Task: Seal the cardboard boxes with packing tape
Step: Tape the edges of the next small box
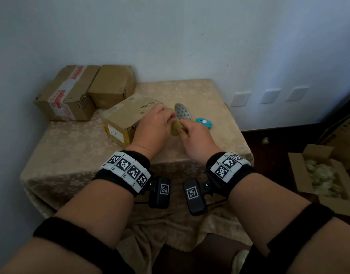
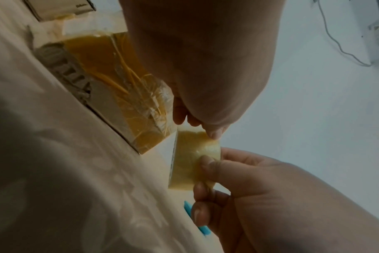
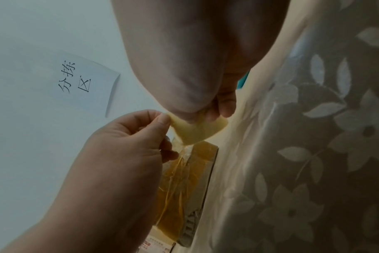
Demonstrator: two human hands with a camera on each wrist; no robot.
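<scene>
A roll of yellowish packing tape (image 1: 175, 127) is held just above the table by both hands. My left hand (image 1: 155, 123) grips it from the left, and the fingertips pinch its edge (image 3: 199, 131). My right hand (image 1: 192, 133) pinches it from the right, thumb pressed on the outer wrap (image 2: 188, 164). Directly left of the hands lies a cardboard box (image 1: 126, 119); its near end carries wrinkled yellowish tape (image 2: 110, 82) (image 3: 184, 179). A grey oval with a triangle pattern (image 1: 183, 111) shows right behind the roll.
A teal cutter (image 1: 203, 122) lies on the cloth-covered table (image 1: 71, 147) right of the hands. Two more cardboard boxes (image 1: 67, 93) (image 1: 112, 84) stand at the back left against the wall. An open box with filler (image 1: 324, 175) sits on the floor at right.
</scene>
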